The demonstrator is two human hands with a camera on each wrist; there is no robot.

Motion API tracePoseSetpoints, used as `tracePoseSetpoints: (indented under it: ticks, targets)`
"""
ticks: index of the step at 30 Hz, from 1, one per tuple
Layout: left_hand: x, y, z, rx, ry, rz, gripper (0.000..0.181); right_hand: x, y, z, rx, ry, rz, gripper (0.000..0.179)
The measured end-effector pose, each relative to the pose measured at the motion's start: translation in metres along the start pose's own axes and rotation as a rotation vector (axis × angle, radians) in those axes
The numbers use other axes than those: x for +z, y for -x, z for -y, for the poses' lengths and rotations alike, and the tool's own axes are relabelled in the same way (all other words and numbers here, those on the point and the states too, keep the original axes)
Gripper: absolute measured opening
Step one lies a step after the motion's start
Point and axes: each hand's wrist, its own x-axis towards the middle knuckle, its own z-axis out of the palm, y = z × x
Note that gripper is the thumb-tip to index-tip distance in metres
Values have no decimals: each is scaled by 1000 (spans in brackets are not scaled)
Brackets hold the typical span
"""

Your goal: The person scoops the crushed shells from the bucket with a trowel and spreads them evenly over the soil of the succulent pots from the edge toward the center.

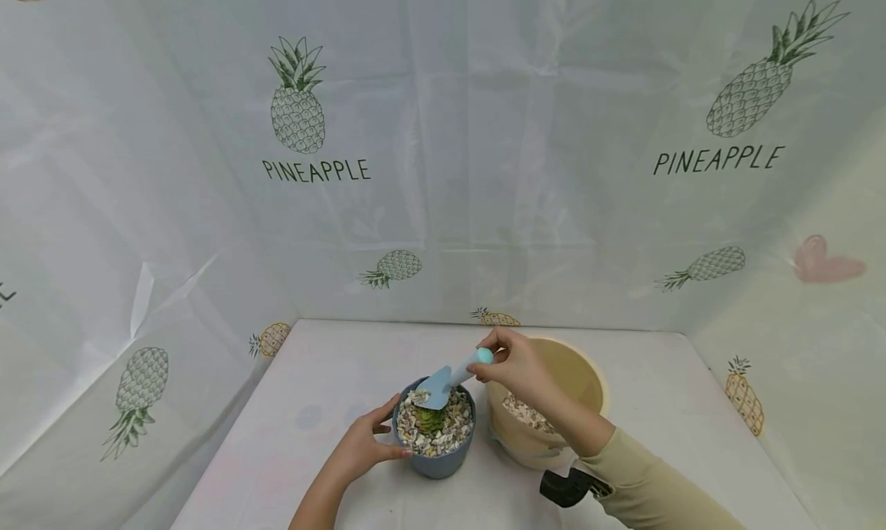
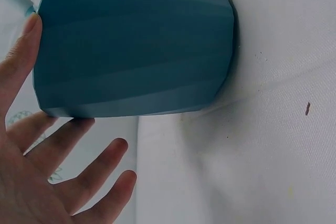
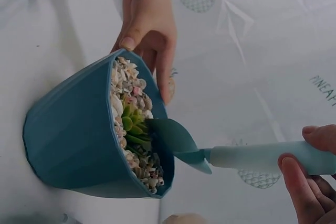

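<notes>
A blue faceted flower pot [image 1: 439, 465] stands on the table, filled with pale pebbles [image 3: 122, 73] around a small green succulent [image 3: 135, 121]. My left hand [image 1: 361, 441] grips the pot at its left side, thumb at the near rim and fingertips against the wall, as the left wrist view shows. In my right hand [image 1: 517, 370] I pinch the handle of a light blue garden trowel [image 1: 436, 388] between thumb and fingers. Its blade tilts down over the pot, right at the succulent, with a few pebbles by its tip.
Close to the right of the pot stands a larger cream bucket [image 1: 599, 391] with pebbles [image 1: 529, 415] inside, partly behind my right arm. A black strap-like device [image 1: 567, 488] sits at the right wrist. The white table [image 1: 277, 422] backs onto a pineapple-print curtain [image 1: 477, 191].
</notes>
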Motion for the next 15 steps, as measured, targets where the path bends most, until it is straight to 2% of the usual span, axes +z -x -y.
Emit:
tracePoseSetpoints:
  ticks: [6, 15]
  targets:
    - [0, 0, 1, 3, 17, 9, 99, 1, 5, 2, 15, 35, 2, 24]
    - [0, -1, 3, 16, 23, 11, 99, 2, 16, 11, -13, 12, 65, 24]
